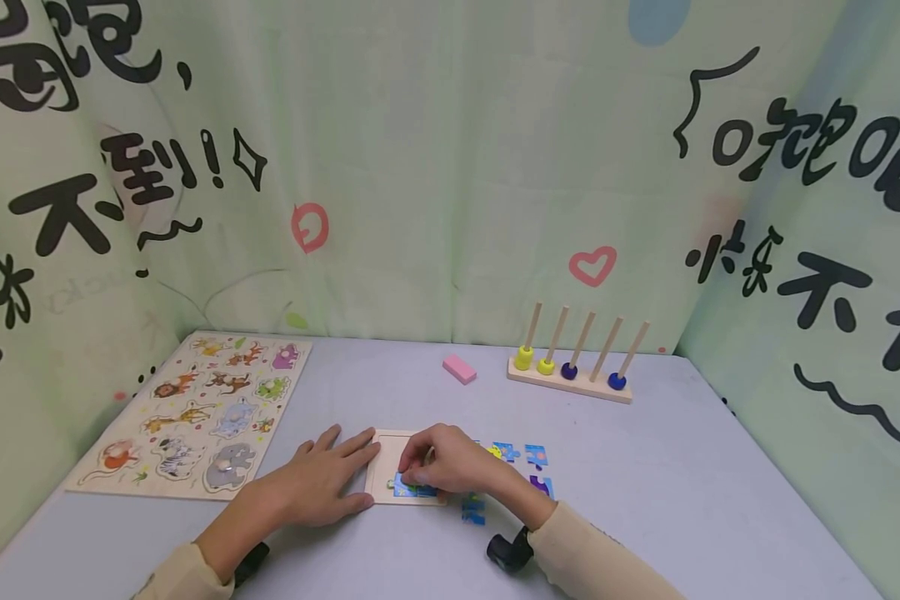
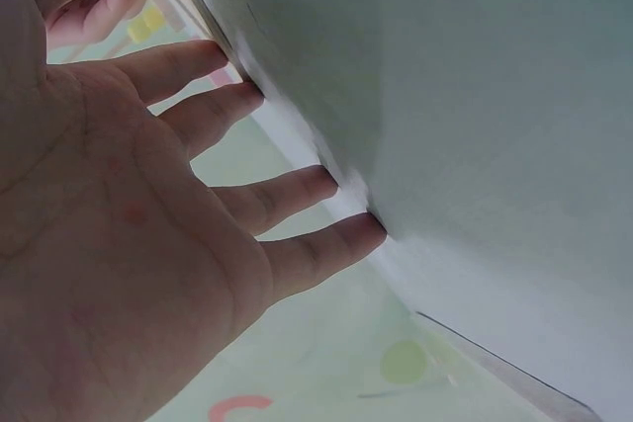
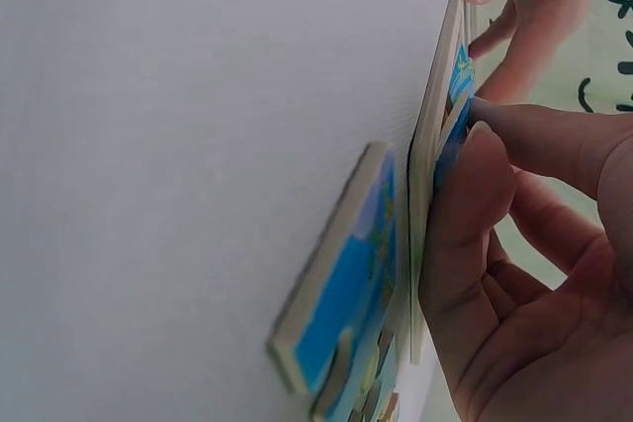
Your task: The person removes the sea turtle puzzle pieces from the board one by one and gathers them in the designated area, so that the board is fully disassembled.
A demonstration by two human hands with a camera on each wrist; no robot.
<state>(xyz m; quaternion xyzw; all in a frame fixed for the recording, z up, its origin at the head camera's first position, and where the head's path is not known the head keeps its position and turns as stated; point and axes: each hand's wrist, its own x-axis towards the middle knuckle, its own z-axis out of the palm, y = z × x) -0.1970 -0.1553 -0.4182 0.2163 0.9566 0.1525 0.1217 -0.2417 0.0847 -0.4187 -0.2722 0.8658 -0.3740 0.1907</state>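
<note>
A small wooden puzzle tray lies flat in front of me. My left hand rests at its left side, fingers spread, with the thumb by the near corner. In the left wrist view the straight fingers of this hand touch down on the table. Over the tray, my right hand pinches a blue jigsaw piece between thumb and fingertips, tilted against the tray. Another blue piece sits inside the tray's near left part. The right fingers partly hide the held piece.
Loose jigsaw pieces lie right of the tray, some behind my right forearm; one lies by its near right corner. A wooden animal board is at left. A pink block and a peg stand are farther back.
</note>
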